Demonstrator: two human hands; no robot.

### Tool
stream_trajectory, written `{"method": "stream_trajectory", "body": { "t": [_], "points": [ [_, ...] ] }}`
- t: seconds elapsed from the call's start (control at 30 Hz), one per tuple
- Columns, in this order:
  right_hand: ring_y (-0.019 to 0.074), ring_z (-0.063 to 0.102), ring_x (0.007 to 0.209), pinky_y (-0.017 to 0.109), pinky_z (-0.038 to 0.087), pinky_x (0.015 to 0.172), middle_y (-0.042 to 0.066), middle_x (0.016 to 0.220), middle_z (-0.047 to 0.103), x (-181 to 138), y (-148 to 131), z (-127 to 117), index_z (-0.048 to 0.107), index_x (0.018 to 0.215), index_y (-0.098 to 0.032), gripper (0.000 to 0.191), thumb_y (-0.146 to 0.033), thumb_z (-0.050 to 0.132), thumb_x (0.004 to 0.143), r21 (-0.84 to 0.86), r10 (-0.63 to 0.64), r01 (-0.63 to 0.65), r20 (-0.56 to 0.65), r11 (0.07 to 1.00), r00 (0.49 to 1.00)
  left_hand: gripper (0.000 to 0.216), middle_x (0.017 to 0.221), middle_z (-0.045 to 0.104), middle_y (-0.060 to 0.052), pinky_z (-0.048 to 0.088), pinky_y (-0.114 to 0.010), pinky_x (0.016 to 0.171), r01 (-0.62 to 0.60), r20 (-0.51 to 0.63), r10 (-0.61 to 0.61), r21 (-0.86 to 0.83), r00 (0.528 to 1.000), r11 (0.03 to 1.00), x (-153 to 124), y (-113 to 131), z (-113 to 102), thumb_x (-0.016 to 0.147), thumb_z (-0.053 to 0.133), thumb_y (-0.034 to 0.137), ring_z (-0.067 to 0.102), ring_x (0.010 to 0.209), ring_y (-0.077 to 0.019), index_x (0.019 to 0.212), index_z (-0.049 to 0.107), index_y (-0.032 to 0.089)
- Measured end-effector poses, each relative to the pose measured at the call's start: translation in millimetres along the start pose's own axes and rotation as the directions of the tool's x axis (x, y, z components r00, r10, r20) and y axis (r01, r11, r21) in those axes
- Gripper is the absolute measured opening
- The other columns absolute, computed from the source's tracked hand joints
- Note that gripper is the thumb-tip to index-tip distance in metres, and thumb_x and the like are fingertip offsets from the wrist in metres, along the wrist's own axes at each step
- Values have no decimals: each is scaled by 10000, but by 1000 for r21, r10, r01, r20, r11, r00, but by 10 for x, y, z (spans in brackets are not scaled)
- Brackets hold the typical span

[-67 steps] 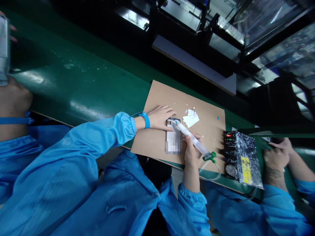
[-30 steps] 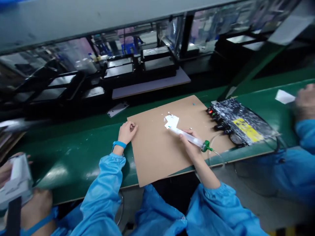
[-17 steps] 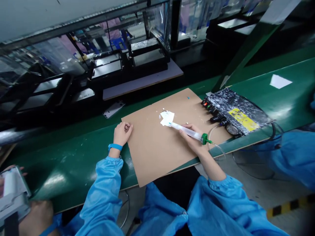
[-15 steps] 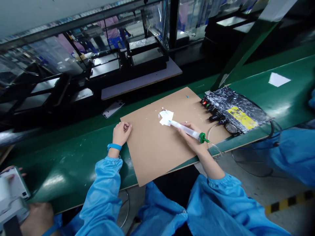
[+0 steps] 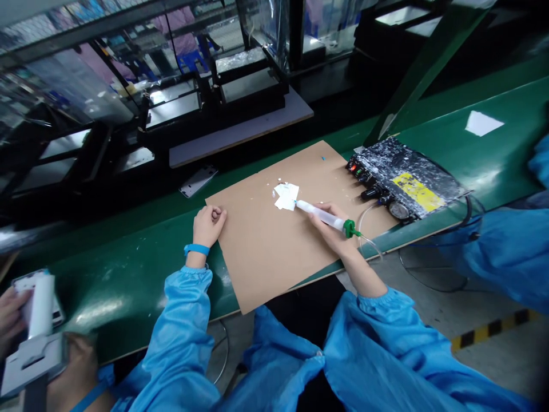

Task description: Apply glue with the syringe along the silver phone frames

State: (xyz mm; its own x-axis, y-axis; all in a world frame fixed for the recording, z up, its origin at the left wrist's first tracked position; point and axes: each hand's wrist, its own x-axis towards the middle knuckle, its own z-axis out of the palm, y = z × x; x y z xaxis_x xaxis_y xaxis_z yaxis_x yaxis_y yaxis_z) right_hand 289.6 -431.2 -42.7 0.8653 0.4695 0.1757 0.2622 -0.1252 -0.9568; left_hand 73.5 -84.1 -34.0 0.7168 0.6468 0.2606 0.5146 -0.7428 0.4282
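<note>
In my right hand (image 5: 329,232) is a translucent dispensing syringe (image 5: 325,216) with a green cap and a thin clear hose at its rear. Its tip points left, at the edge of some small white paper pieces (image 5: 286,195) that lie on a brown cardboard sheet (image 5: 274,257). My left hand (image 5: 207,227) rests at the sheet's left edge, fingers curled in with nothing visible in them. A blue band circles that wrist. White crumbs are scattered beside the paper.
A smeared black control box (image 5: 407,183) with knobs and a gauge stands at the right. A phone-shaped panel (image 5: 198,181) lies behind the cardboard. At lower left, a co-worker's hands (image 5: 71,366) hold a grey-white device (image 5: 36,355). Black trays (image 5: 251,86) line the back.
The whole view has shifted slightly. My hands and the syringe stay almost in place on the cardboard. At lower left, the co-worker's device and hands have moved.
</note>
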Motion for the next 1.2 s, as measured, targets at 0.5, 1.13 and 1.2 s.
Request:
{"method": "stream_trajectory", "body": {
  "t": [0.5,1.13,1.2],
  "points": [
    [246,739,920,350,552,766,86,1089,816,4,-7,-12,797,1071,-232,387,-584,811,909,-16,-8,7,-22,1000,1000,208,845,595,-36,459,-385,785,-19,-2,19,8,1000,1000,4,-44,18,992,653,415,616,858,-251,885,573,255],
    [239,722,735,366,553,679,114,924,804,162,151,25,795,1038,-184,571,-681,861,764,4,57,-57,-163,998,985,727,1652,456,-326,378,-638,1288,692,-531,-563,62,633,719,70,-1646,-1057,933,744,390,422,1586,-465,1535,465,94],
    [247,726,744,375,557,693,100,903,796,159,116,16,795,1049,-194,577,-691,868,764,12,81,-81,-155,997,985,870,1718,376,-360,342,-660,1307,749,-529,-628,20,570,663,81,-1772,-1119,888,794,445,364,1636,-493,1578,407,81]
  ]
}}
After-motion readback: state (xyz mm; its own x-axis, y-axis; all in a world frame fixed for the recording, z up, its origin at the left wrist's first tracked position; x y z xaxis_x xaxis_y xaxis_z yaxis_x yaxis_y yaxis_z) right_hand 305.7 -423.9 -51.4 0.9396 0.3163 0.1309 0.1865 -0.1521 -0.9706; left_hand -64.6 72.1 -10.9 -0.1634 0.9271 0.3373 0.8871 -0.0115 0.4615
